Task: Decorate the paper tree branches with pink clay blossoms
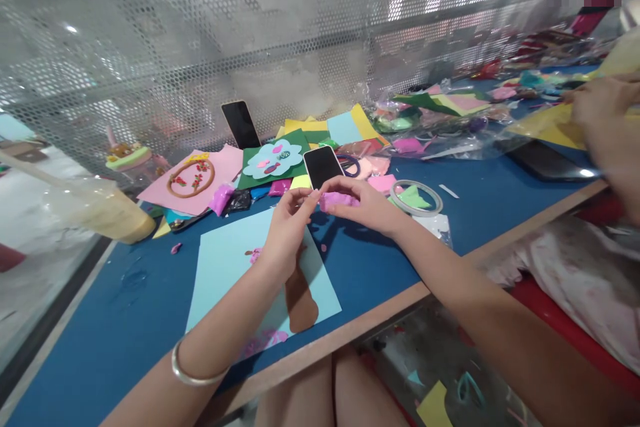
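One plastic cup [123,223] at nine o'clock from pink lump [340,201]. Round hoop [213,180] on pink sheet [160,190], between nine and ten. Pale-blue sheet [220,257], seven to eight. Left hand [289,230] at eight, fingertips meeting beside lump's near end; cannot tell whether they grip it. Brown trunk-shaped piece [301,303] on pale-blue sheet, toward seven. White-edged phone [320,165] just past eleven. Lump itself grasped in right hand [371,205]. Tape ring [436,203] at three. Another person's hand [606,103], blurred, between two and three.
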Demonstrator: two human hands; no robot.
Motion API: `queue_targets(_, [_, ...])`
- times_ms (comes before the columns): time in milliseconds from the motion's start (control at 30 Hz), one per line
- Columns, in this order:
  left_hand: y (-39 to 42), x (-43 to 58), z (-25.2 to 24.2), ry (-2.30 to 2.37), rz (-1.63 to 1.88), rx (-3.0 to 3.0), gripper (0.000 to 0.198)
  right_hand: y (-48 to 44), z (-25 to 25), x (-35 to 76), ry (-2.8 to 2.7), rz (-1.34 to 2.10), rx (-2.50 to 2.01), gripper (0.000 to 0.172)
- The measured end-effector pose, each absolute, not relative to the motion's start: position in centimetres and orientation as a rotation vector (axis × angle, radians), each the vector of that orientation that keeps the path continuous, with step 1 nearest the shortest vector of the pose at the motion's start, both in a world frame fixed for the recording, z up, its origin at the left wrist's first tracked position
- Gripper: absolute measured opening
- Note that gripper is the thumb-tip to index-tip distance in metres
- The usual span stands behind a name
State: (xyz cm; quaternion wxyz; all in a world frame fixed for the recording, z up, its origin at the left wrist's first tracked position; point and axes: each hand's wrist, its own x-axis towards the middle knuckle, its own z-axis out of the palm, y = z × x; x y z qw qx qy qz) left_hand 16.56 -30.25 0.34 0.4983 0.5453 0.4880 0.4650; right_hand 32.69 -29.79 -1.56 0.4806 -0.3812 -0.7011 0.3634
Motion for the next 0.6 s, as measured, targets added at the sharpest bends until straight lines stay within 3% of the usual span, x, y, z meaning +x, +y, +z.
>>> queue_targets(300, [-30.9, 18.1, 0.2, 1.178, 1.164, 1.229, 0.019, -29.6, -1.8, 32.6, -1.634, 0.784, -0.923, 0.023])
queue_targets(600, [-30.8, 18.0, -0.2, 1.154, 1.1, 1.216, 0.027, -29.4, -1.9, 32.7, -1.594, 0.742, -0.899, 0.015])
